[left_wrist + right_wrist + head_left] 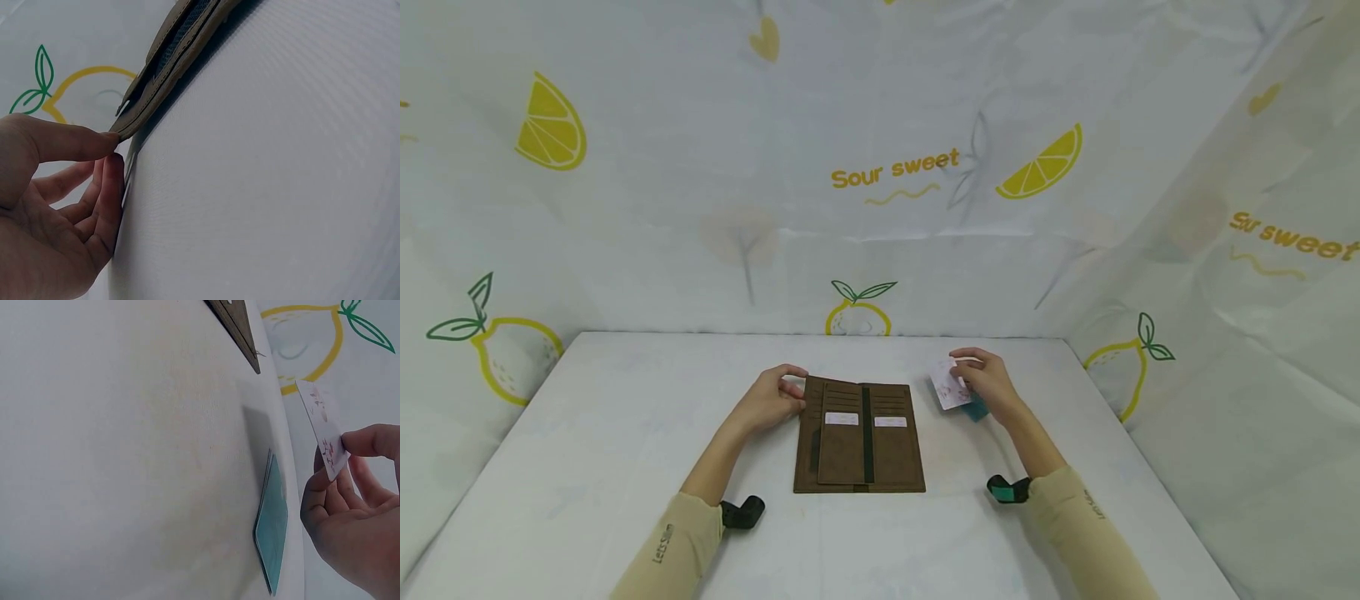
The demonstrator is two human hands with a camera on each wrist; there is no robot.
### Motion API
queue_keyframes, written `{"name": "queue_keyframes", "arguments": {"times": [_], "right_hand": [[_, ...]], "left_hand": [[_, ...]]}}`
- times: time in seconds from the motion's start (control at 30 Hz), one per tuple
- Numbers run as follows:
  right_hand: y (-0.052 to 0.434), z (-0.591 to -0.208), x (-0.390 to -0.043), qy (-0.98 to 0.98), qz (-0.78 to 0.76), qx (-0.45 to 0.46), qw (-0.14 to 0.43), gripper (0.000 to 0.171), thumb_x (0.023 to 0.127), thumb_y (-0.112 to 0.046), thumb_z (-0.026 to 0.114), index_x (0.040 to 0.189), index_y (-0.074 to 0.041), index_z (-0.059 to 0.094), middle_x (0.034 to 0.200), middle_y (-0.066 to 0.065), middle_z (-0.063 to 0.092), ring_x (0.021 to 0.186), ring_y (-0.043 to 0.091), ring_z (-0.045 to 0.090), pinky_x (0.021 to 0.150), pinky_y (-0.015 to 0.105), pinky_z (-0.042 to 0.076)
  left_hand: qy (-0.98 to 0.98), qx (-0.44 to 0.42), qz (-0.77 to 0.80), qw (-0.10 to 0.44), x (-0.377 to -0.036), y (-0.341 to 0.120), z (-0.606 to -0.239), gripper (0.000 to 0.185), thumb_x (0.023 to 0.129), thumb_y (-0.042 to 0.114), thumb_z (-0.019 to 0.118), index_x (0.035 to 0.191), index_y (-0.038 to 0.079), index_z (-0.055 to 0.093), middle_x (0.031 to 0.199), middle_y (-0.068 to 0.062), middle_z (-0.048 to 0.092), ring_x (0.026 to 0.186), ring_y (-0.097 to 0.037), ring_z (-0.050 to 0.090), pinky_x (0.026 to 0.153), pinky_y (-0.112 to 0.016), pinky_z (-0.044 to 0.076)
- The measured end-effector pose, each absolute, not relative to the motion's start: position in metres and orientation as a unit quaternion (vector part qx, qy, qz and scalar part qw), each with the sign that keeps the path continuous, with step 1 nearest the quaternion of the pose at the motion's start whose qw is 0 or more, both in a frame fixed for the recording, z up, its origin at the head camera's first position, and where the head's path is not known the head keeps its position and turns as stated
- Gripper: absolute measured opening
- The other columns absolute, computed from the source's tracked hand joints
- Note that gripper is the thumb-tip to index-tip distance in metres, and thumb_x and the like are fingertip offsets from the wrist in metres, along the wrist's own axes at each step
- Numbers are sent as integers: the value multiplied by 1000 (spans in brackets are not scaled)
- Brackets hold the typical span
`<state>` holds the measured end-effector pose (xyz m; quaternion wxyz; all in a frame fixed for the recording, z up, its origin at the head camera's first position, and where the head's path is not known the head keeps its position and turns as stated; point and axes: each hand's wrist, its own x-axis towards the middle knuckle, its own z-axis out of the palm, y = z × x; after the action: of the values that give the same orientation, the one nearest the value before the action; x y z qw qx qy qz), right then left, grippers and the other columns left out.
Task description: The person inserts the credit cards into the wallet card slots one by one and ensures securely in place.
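Right hand (988, 385) pinches a thin, stiff, light card (948, 387) right of centre; edges look best for holding. Left hand (772, 398) pinches the supple wallet (861, 436) corner.

A makeshift recording booth: a white table (625, 417) walled in by lemon-print cloth (880, 167) on three sides.

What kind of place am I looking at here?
Probably a makeshift tabletop recording booth: a white table walled on three sides by lemon-print cloth, with only a brown wallet and some cards on it.
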<state>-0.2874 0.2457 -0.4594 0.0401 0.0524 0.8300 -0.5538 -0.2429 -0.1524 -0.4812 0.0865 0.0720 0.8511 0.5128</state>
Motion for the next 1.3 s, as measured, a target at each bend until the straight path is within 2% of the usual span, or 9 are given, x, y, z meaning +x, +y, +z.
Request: {"name": "queue_keyframes", "arguments": {"times": [0.5, 0.83, 1.3], "right_hand": [[220, -462, -289, 815, -578, 23, 42, 36, 102, -8, 69, 136, 1, 66, 112, 10, 78, 89, 9, 65, 77, 22, 57], [206, -467, -290, 792, -608, 11, 53, 38, 98, -2, 73, 134, 5, 65, 99, 1, 77, 82, 6, 67, 74, 22, 60], [188, -469, -288, 803, -592, -24, 58, 35, 100, -2, 73, 134, 3, 65, 116, 17, 77, 91, 9, 71, 80, 24, 62]], "left_hand": [[853, 75, 509, 84, -244, -152, -480, 51, 91, -3, 72, 141, -3, 61, 101, -16, 73, 86, -20, 65, 76, -29, 50], [854, 73, 508, 83, -243, -152, -480, 51, 91, -3, 72, 141, -4, 61, 100, -15, 73, 86, -20, 65, 77, -29, 50], [851, 69, 514, 84, -243, -152, -481, 52, 90, -3, 72, 141, -3, 62, 100, -15, 73, 86, -20, 65, 76, -29, 50]]}}
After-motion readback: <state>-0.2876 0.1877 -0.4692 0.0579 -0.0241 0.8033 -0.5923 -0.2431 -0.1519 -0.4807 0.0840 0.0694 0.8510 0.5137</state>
